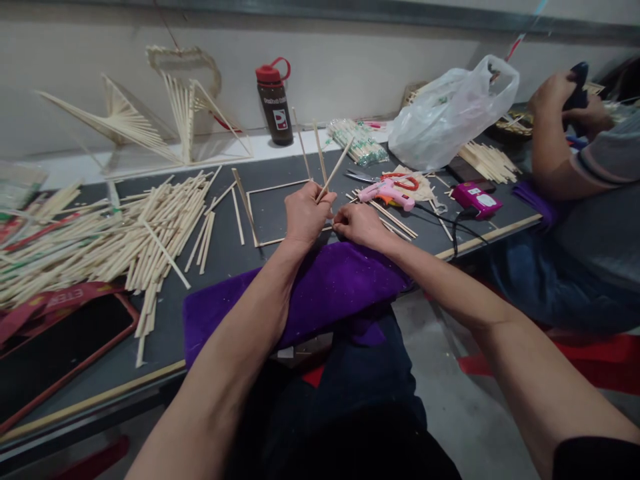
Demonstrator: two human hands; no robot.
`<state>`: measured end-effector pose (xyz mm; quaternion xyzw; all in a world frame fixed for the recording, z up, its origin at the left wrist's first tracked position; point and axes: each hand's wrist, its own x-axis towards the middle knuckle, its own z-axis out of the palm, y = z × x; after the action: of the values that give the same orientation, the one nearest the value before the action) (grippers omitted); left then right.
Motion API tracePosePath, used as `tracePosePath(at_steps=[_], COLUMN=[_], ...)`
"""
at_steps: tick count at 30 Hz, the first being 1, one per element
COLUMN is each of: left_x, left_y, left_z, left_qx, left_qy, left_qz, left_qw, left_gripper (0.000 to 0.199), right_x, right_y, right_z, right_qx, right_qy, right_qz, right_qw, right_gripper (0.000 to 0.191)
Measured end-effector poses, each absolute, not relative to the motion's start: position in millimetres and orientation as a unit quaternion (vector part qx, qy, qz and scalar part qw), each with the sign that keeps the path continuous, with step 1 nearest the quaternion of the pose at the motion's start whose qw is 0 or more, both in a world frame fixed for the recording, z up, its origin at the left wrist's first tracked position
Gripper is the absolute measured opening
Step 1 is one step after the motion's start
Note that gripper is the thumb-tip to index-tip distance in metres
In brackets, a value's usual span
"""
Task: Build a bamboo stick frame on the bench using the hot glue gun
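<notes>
My left hand is closed around a thin wooden stick that slants up to the right. Beside it my right hand has its fingers pinched together near the front right corner of a stick frame; what lies between those fingertips is hidden. The frame is a rectangle lying on the table, with sticks standing up at its corners. Just beyond my right hand lies a pink glue gun, with scissors behind it. A purple cloth hangs over the table edge below my wrists.
A large pile of sticks covers the left, with a phone in front. Behind stand a stick sculpture, a bottle and a plastic bag. A black cable runs to a magenta box. Another person sits at right.
</notes>
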<state>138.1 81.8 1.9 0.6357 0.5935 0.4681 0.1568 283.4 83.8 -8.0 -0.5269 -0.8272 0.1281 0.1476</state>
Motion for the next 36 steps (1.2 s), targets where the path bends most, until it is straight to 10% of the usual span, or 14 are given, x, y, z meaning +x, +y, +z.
tracePosePath(at_steps=[36], left_x=[140], left_y=[78], left_z=[0], left_qx=[0.637], left_qy=[0.589], left_qz=[0.477], left_qw=[0.143], left_gripper=[0.025], right_x=[282], right_y=[85], right_z=[-10], right_qx=[-0.535], right_qy=[-0.819], right_qz=[0.132], right_qw=[0.159], right_gripper=[0.019])
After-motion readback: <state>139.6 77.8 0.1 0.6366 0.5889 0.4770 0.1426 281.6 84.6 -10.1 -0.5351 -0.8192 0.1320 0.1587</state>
